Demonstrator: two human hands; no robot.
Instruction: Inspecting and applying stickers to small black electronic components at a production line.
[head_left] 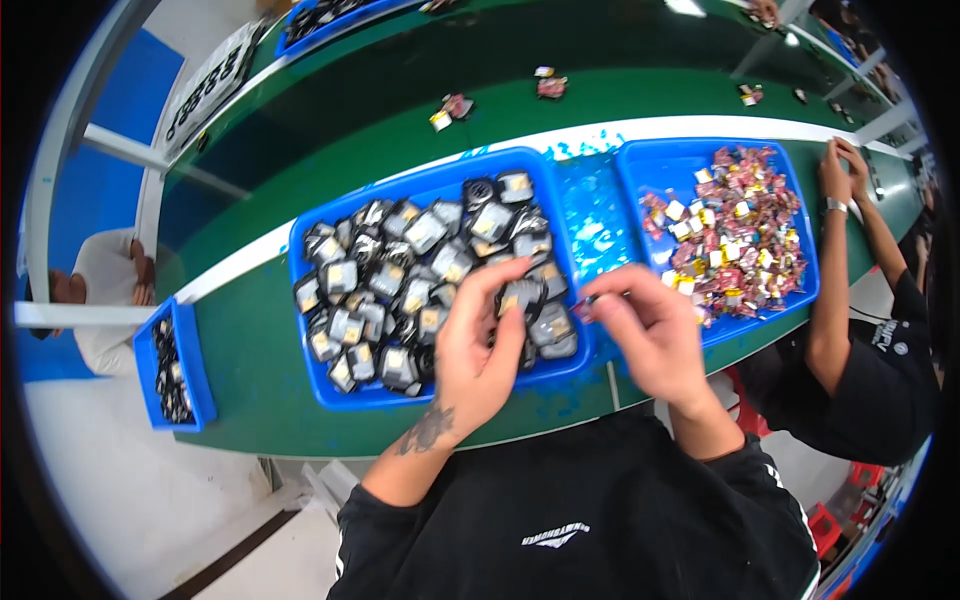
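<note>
My left hand [477,345] is over the right part of a blue tray [322,385] filled with black-and-grey square pieces [424,233] in clear wrap. Its thumb and index finger curve around one black-and-grey square piece [522,296]. Just right of it, above the tray's right rim, my right hand [655,335] pinches a small dark pinkish packet [585,308] between thumb and index finger. Its other fingers are curled in. To the right, a second blue tray [655,160] holds a heap of small pink, white and yellow packets [735,235].
Both trays sit on a green table [250,320]. Shiny blue film [598,215] lies between them. A small blue bin [205,385] of black pieces is at the left end. Small packets [551,87] lie across the far green strip. A co-worker's arms [832,260] reach in at right; another person [105,290] is at left.
</note>
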